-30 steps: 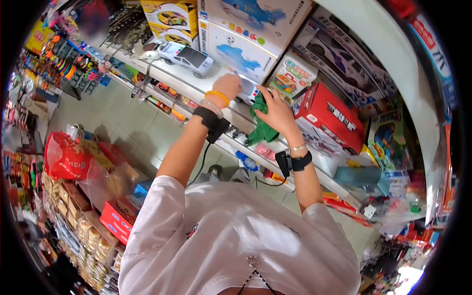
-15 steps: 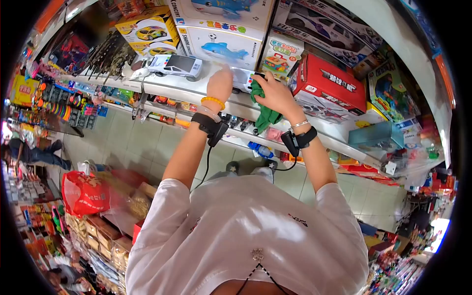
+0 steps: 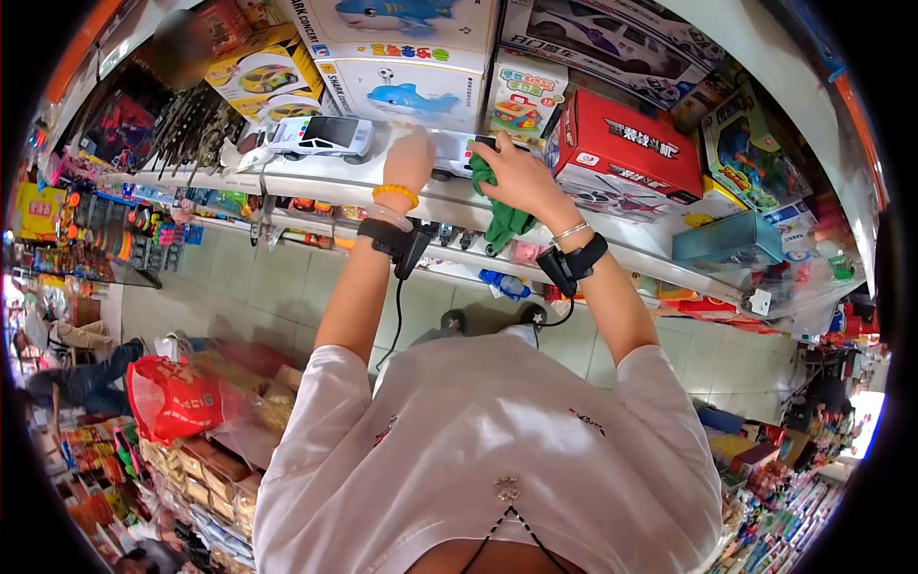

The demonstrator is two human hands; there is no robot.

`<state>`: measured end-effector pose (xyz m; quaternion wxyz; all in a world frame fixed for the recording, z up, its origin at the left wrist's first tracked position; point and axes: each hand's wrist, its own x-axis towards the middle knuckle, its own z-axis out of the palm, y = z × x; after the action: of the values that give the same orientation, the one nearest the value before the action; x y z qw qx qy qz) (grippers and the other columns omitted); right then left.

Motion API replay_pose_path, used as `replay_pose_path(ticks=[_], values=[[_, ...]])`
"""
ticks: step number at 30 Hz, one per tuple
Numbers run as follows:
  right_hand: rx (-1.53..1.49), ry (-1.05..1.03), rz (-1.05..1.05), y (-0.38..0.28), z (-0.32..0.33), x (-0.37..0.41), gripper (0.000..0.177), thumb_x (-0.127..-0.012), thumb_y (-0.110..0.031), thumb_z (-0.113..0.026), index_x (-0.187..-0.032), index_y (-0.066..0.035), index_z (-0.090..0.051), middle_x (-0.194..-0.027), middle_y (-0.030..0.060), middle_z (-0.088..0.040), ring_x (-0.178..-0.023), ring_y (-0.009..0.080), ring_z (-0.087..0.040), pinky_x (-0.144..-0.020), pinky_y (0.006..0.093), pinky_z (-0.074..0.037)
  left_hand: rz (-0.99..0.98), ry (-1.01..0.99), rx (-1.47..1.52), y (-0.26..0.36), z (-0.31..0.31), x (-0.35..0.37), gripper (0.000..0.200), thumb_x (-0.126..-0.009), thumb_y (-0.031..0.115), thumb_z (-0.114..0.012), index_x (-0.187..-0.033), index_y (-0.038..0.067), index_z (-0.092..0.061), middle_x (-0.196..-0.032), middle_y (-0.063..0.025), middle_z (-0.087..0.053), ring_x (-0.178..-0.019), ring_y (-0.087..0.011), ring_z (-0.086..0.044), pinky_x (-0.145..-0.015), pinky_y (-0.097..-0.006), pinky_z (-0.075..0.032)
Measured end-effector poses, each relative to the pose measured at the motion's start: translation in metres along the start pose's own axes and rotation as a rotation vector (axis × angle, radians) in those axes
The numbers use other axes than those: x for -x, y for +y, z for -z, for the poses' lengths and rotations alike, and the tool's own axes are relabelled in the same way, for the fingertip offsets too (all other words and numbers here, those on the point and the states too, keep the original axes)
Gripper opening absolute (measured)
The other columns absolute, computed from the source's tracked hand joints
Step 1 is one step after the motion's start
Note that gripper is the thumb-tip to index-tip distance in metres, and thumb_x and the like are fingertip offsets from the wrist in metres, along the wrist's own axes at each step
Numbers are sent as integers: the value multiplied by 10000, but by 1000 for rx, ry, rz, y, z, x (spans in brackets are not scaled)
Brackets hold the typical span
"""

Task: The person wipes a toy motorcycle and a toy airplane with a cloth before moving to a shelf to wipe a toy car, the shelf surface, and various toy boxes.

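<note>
A white toy car (image 3: pixel 453 151) with a dark window stands on the white shelf between my hands, partly hidden by them. My left hand (image 3: pixel 409 163) is at its left end, fingers closed against it; the fingertips are blurred. In my right hand (image 3: pixel 524 180) is a green cloth (image 3: pixel 507 222), bunched under the fingers at the car's right end and hanging over the shelf edge. A second white toy car (image 3: pixel 323 139) with a black windscreen stands to the left, apart from both hands.
Behind the cars stand shark toy boxes (image 3: pixel 406 94) and a small white-green box (image 3: pixel 524 96). A red box (image 3: pixel 626 143) is close to my right hand, with a teal box (image 3: pixel 729 239) farther right. Yellow car boxes (image 3: pixel 268 75) stand at the left. A red bag (image 3: pixel 177 400) lies behind me.
The view has shifted a little, so the shelf and hands appear slightly farther left. Both hands stay at the same toy car, and the green cloth remains in my right hand.
</note>
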<state>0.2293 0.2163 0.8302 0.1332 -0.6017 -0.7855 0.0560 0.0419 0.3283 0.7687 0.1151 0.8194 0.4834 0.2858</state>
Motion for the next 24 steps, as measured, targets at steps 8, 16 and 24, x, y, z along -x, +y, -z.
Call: replay_pose_path(ticks=[8,16,24], values=[[7,34,4,-4,1,1,553,-772,-236,-660,-1287,-181,-469,-1088,189,-463,-833,350,-628,-676,446,-533,-34,-63,10,-2,7,0,202,-890,205,-520,-908,5,-537,-744,-238,-632,-726,-431,-619,-651,-518,-493],[-2,65,11,-3,0,1,534,-771,-234,-664,-1271,-182,-484,-1096,188,-468,-839,340,-630,-670,439,-538,-32,-103,62,-2,10,1,198,-869,193,-527,-896,-3,-543,-738,-243,-627,-741,-429,-614,-663,-517,-486],[6,67,-6,-5,0,3,542,-769,-233,-667,-1276,-177,-485,-1106,169,-463,-836,322,-630,-661,430,-539,-25,-116,31,-1,11,-1,201,-831,187,-551,-874,-8,-575,-741,-230,-633,-751,-416,-620,-681,-503,-490]])
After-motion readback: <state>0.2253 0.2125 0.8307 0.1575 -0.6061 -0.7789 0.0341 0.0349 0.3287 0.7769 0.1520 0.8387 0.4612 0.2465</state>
